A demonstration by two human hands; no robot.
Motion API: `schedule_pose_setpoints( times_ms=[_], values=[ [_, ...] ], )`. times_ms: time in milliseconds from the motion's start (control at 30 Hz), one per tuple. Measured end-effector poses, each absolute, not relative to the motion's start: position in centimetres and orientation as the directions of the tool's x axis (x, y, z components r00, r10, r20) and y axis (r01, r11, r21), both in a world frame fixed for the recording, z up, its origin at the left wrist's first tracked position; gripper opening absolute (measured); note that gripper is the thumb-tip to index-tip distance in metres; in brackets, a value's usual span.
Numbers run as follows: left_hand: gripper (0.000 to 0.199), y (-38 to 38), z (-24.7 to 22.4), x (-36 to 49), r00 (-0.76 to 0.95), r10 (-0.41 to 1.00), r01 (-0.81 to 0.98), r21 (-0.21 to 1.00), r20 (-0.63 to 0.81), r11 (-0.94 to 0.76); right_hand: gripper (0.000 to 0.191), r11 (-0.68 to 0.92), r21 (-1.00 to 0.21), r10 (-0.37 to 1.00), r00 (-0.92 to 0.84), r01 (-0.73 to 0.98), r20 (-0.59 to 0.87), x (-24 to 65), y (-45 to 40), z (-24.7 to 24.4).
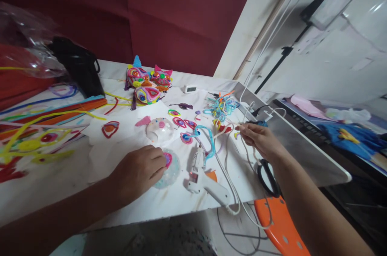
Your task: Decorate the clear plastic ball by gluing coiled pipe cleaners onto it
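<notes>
My left hand (140, 169) is closed at the left edge of a pink-and-purple coiled pipe-cleaner piece (168, 158), its fingertips partly hidden. Beneath that lies a round, clear, glittery disc (173, 177). My right hand (261, 139) pinches a thin pale strand (230, 127) near the right side of the table; whether it is cord or pipe cleaner I cannot tell. Between the hands rests a white glue gun (198, 167), its cable (225, 171) looping over the front edge. Behind my left hand sits a clear round mask form (159, 130) with a pink ear.
Finished colourful animal heads (148, 86) stand at the back. Coiled eye shapes (179, 122) and a tangle of pipe-cleaner scraps (222, 107) lie mid-table. Black-handled scissors (267, 179) are below my right hand, above an orange stool (281, 223). Long pipe cleaners (75, 107) cover the left.
</notes>
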State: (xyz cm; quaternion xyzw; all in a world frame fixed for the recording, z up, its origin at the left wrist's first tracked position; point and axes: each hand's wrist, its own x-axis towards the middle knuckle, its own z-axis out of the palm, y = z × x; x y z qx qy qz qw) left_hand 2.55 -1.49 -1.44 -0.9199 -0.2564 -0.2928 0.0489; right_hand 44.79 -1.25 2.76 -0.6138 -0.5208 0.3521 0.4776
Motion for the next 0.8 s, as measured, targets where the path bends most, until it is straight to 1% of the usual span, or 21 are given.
schedule_pose_setpoints(
  times_ms=[200,333,400,433,467,500,600,667,733,800],
  values=[
    [0.028,-1.3,-1.9,2.4,0.707,0.454,0.507,0.06,0.543,-0.86,0.061,0.063,-0.937,0.965,0.218,0.344,0.145,44.4,-1.7,3.4],
    [0.028,-1.4,-1.4,2.4,0.715,0.46,0.509,0.058,0.527,-0.859,0.058,0.07,-0.911,0.947,0.261,0.407,0.189,44.3,-2.6,3.6],
    [0.027,-1.6,-1.0,2.4,0.731,0.458,0.504,0.053,0.507,-0.862,0.058,0.083,-0.885,0.922,0.301,0.458,0.242,44.3,-3.3,3.5],
    [0.025,-1.6,-0.8,2.5,0.753,0.455,0.497,0.044,0.475,-0.867,0.056,0.092,-0.866,0.904,0.324,0.492,0.28,44.3,-3.7,3.4],
    [0.025,-1.7,-0.7,2.6,0.758,0.446,0.491,0.034,0.476,-0.87,0.053,0.102,-0.84,0.882,0.342,0.533,0.325,44.3,-4.2,3.3],
    [0.026,-1.7,-0.5,2.6,0.738,0.435,0.496,0.023,0.516,-0.868,0.048,0.113,-0.806,0.857,0.354,0.581,0.375,44.3,-4.6,3.2],
    [0.026,-1.9,-0.1,2.7,0.754,0.424,0.489,0.002,0.501,-0.872,0.037,0.146,-0.653,0.803,0.296,0.743,0.517,44.4,-5.3,2.3],
    [0.026,-2.0,0.3,2.7,0.771,0.428,0.491,-0.014,0.471,-0.871,0.04,0.179,-0.527,0.803,0.186,0.831,0.567,44.7,-5.2,1.3],
    [0.025,-2.2,0.7,2.7,0.774,0.437,0.502,-0.024,0.457,-0.864,0.045,0.218,-0.412,0.817,0.065,0.885,0.573,45.1,-5.1,0.1],
    [0.024,-2.3,0.9,2.6,0.775,0.448,0.509,-0.021,0.446,-0.86,0.047,0.245,-0.327,0.822,-0.016,0.913,0.569,45.3,-5.2,-0.9]
  ],
)
